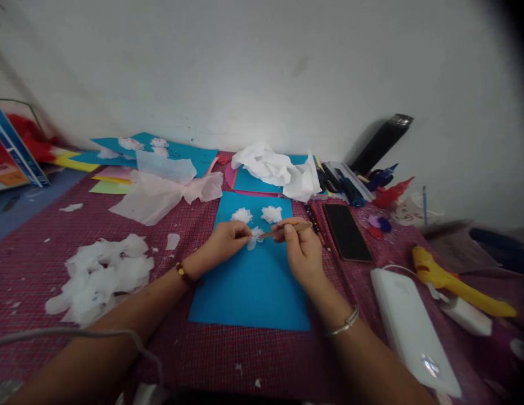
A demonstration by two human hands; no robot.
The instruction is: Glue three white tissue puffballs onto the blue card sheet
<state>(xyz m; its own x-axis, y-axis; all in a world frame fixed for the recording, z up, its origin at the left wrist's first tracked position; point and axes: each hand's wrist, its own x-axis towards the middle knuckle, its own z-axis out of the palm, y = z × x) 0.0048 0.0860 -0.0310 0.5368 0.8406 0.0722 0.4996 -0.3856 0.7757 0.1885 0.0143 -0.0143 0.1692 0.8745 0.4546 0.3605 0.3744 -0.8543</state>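
A blue sheet of paper [251, 287] lies in front of me, with two white tissue-paper tufts [272, 214] on its upper part. Below them is a third white tissue tuft [256, 236], between my hands. My left hand [228, 241] is closed, its fingertips pinching the left edge of this tuft. In my right hand [301, 247] is a brown wooden stick [301, 226], gripped like a pen. The stick's thin end reaches the third tuft; whether it is a brush or a plain stick I cannot make out.
A heap of white tissue pieces [103, 278] is at left. Behind lie crumpled white tissue [265, 167] and pale pink tissue [160, 194]. At right are a black phone [347, 232], a white power bank [413, 329], a yellow glue gun [460, 284] and a black bottle [382, 143].
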